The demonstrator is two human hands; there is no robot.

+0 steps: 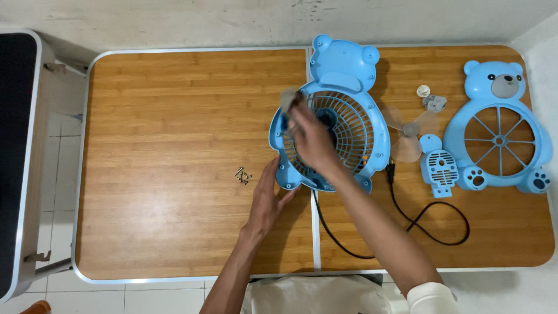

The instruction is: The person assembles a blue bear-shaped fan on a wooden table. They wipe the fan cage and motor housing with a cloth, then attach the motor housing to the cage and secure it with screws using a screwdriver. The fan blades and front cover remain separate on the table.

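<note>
fingers of right hand (311, 139) pinch a blurred piece over blue fan housing (343, 116), left hand (266, 200) open

A single head-worn camera looked almost straight down from fairly high above the wooden counter (174, 145), taking in nearly its whole top, the pale wall along the far edge and tiled floor (58, 139) at left. The wearer's arms entered from below.
</note>
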